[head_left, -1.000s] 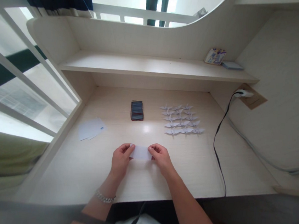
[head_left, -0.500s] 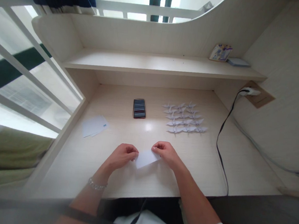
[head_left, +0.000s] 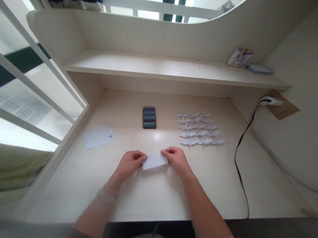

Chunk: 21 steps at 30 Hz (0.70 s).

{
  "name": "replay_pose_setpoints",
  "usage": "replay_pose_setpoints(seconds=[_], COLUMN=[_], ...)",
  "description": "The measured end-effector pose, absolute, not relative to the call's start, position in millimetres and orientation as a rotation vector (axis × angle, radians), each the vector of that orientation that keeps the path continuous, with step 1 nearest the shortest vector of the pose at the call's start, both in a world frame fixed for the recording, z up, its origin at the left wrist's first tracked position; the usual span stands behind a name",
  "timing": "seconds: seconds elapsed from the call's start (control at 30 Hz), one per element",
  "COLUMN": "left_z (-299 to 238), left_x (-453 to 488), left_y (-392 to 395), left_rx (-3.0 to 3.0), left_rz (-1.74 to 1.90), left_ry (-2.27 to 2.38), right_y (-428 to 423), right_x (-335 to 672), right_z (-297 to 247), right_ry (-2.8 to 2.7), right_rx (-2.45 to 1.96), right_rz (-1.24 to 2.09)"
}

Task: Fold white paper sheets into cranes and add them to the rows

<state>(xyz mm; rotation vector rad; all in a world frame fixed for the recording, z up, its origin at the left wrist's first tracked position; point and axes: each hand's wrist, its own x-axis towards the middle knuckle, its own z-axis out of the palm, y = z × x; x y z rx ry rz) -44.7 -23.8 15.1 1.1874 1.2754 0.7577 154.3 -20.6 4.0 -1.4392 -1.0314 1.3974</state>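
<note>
A small folded white paper (head_left: 154, 161) is held just above the pale wooden desk (head_left: 145, 193) near its front edge. My left hand (head_left: 129, 164) pinches its left end, and my right hand (head_left: 176, 160) pinches its right end. The paper tilts slightly, right side higher. Both hands have their fingers curled closed on it. A bracelet sits on my left wrist.
Several folded white paper cranes (head_left: 199, 129) lie in rows at the back right. A dark blurred stack (head_left: 149, 118) stands mid-desk. Loose white sheets (head_left: 98, 137) lie at the left. A black cable (head_left: 243, 150) runs from a wall socket (head_left: 280, 105) over the desk's right side. A shelf (head_left: 170, 69) holds small items.
The paper was flat a second ago, then tilted with its right end raised. Both hands shifted slightly, still pinching its ends. The view drifted a little.
</note>
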Motion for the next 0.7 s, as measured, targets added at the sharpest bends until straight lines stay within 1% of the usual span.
replay_pose_setpoints(seconds=[0.17,0.3,0.53,0.7], left_z=[3.4,5.6,1.8,-0.4], left_x=[-46.3,-45.7,-42.5,-43.6], left_y=[5.8,7.8,-12.4,-9.4], left_rx=[1.191,1.163,1.229,1.186], left_rz=[0.793,0.811,0.969,0.993], left_ry=[1.282,1.271,1.263,1.217], right_y=[-12.5,-19.9,-27.3,-30.6], right_x=[153.7,156.2,157.0,154.3], right_z=[-9.3,-8.3,-12.5,-16.8], right_ry=[-0.846,-0.975,-1.192,-1.110], right_rx=[-1.401,-1.366,-1.350,-1.324], right_rz=[1.415,1.492,1.371,1.268])
